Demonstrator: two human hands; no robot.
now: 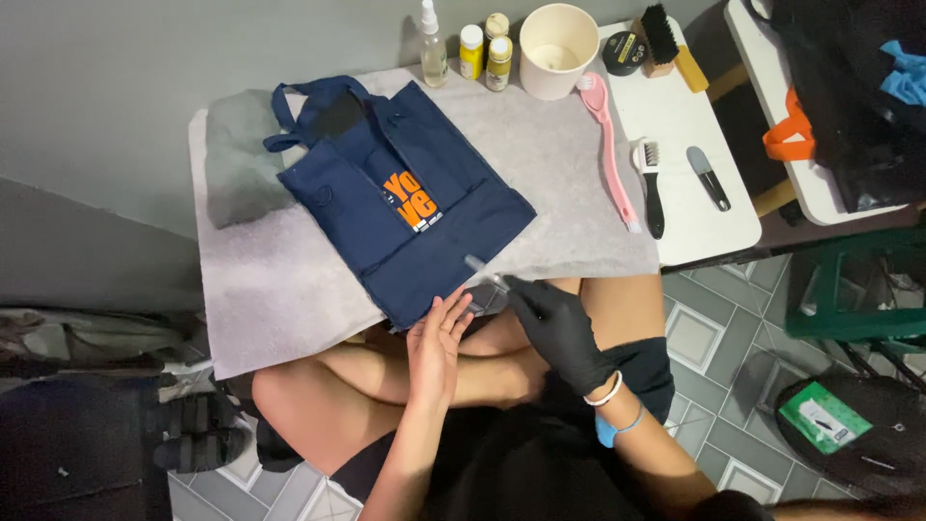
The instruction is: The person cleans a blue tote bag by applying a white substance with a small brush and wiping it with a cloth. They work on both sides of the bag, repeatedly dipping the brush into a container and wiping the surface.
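A navy blue tote bag (405, 198) with an orange print lies flat on a grey cloth (289, 270) over a small table. My left hand (439, 338) is bare, fingers apart, resting at the bag's near corner. My right hand (555, 328) wears a black glove and grips a thin stick-like tool (482, 270) whose tip points at the bag's lower edge. A small dark object sits between the two hands, partly hidden.
At the table's far edge stand a spray bottle (431, 43), three small yellow-capped bottles (487, 48) and a cream cup (558, 48). A pink long-handled brush (608, 145), black brushes (651, 183) and a tin (622, 53) lie at right. A folded grey cloth (236, 159) lies left. Tiled floor below.
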